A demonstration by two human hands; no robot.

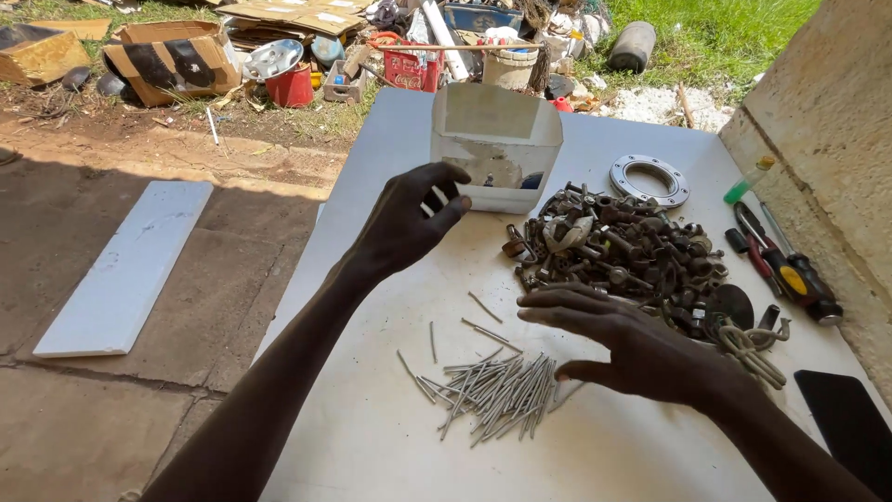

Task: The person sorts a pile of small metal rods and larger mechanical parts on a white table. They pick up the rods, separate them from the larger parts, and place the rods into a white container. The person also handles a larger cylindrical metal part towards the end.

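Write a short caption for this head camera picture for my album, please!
Left hand by a white container, right hand above nails beside rusty bolts.

Ahead of you on the table stands an open white plastic container [495, 146]; brown cardboard boxes [167, 58] lie beyond.

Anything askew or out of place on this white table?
A few loose steel nails lie scattered apart from the main nail pile, beside the right hand. Otherwise nothing stands out.
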